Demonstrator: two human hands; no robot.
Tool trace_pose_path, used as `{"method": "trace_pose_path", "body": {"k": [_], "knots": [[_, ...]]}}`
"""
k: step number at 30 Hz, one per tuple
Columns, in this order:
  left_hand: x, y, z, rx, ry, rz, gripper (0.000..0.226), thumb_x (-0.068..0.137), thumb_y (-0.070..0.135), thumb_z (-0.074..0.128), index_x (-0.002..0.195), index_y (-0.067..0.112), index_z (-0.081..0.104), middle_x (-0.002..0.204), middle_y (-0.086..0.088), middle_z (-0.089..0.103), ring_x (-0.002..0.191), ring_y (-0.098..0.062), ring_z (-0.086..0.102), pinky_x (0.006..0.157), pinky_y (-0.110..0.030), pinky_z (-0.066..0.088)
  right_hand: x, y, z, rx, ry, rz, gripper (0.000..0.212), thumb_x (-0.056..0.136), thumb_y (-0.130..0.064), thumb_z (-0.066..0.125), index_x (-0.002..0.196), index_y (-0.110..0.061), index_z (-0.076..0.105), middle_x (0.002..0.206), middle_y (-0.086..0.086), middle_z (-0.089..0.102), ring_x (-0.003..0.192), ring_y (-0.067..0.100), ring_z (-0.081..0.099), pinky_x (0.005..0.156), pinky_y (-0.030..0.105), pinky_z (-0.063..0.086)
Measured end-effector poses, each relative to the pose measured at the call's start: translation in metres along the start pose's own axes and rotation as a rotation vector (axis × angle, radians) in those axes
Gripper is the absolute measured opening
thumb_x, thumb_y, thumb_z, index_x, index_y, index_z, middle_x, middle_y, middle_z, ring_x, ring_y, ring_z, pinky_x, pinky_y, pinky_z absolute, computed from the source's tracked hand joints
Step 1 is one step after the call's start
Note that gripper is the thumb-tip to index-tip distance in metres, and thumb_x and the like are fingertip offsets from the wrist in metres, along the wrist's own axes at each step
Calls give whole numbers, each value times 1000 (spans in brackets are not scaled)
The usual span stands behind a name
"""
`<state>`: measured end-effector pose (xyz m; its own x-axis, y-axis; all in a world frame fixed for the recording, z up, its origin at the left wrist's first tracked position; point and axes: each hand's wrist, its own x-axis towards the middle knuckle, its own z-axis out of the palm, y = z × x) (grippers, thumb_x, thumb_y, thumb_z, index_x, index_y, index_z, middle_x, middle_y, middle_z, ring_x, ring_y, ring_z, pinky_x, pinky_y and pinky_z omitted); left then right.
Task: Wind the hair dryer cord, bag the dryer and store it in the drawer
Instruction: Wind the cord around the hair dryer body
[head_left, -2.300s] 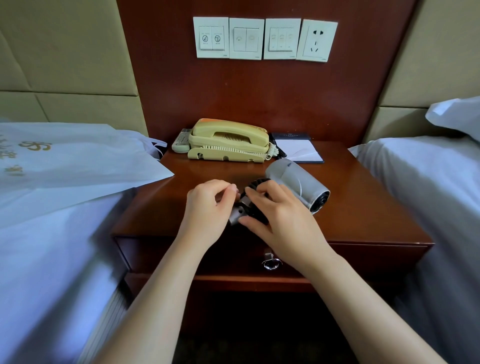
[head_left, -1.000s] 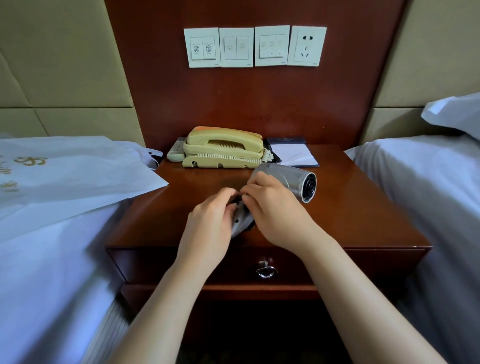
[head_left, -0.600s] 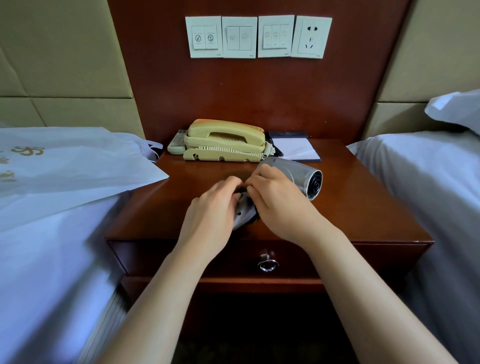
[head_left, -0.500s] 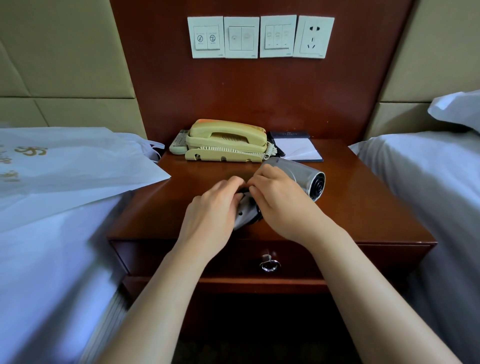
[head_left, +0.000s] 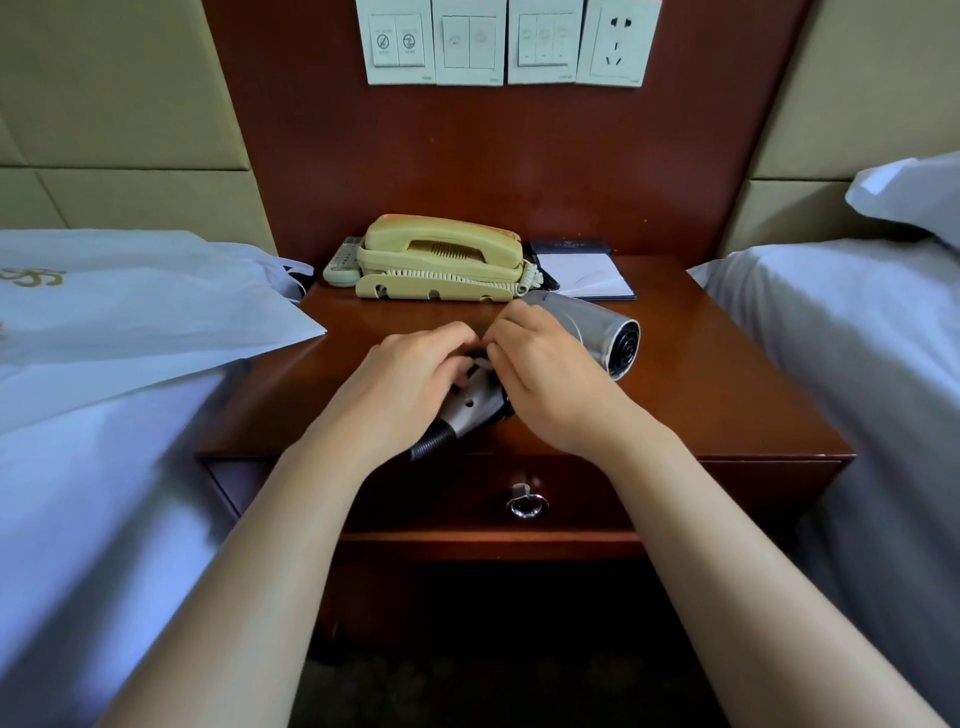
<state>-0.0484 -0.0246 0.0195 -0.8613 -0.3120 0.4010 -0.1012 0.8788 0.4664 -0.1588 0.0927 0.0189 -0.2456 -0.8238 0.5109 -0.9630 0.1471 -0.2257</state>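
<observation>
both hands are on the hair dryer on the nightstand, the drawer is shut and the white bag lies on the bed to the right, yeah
No: the head view shows the white bag on the bed to the left, not the right. The rest holds: left hand and right hand are on the hair dryer on the nightstand, drawer shut.

- The hair dryer (head_left: 597, 332) has been swung round on the nightstand (head_left: 727, 447), so that its nozzle is faced more toward the right edge.
- Its silver handle (head_left: 475, 410) and the ribbed black cord (head_left: 431, 441) end have been uncovered, pointed at the front edge.
- The left hand (head_left: 410, 379) has been closed up against the right hand (head_left: 550, 384), fingertips meeting over the handle.
- The black coil seen earlier has been mostly covered.
</observation>
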Motion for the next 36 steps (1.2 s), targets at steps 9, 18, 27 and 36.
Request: {"method": "trace_pose_path", "body": {"k": [9, 18, 27, 36], "knots": [[0, -12, 9, -156, 61, -71, 9, 91, 20, 56, 89, 25, 63, 84, 10, 65, 86, -14, 65, 84, -42, 53, -10, 2, 8, 242, 112, 134, 19, 95, -16, 46, 108, -9, 58, 95, -3, 48, 91, 15, 43, 75, 18, 32], [4, -8, 16, -448, 84, -255, 12, 89, 18, 60, 79, 21, 66, 83, 6, 68, 83, -6, 65, 83, -26, 51, -31, 12, -1, 293, 66, 273, 11, 87, -19, 62, 98, -17, 63, 83, -15, 51, 80, 8, 48, 70, 10, 37], [1, 1, 25, -919, 140, -627, 8, 88, 14, 64, 94, 13, 68, 87, 2, 68, 68, -1, 68, 58, -13, 54, -27, 3, 17, 560, 371, 487, 16, 85, -8, 63, 92, -22, 66, 81, -9, 65, 80, 10, 63, 75, 18, 49], [-6, 8, 27, -696, 116, -581, 11, 89, 21, 59, 99, 20, 65, 91, 5, 64, 80, -4, 57, 61, -12, 45, -40, 14, -5, 324, 89, 656, 37, 95, -35, 45, 72, -8, 56, 63, 6, 60, 55, 14, 60, 62, 34, 51]]}}
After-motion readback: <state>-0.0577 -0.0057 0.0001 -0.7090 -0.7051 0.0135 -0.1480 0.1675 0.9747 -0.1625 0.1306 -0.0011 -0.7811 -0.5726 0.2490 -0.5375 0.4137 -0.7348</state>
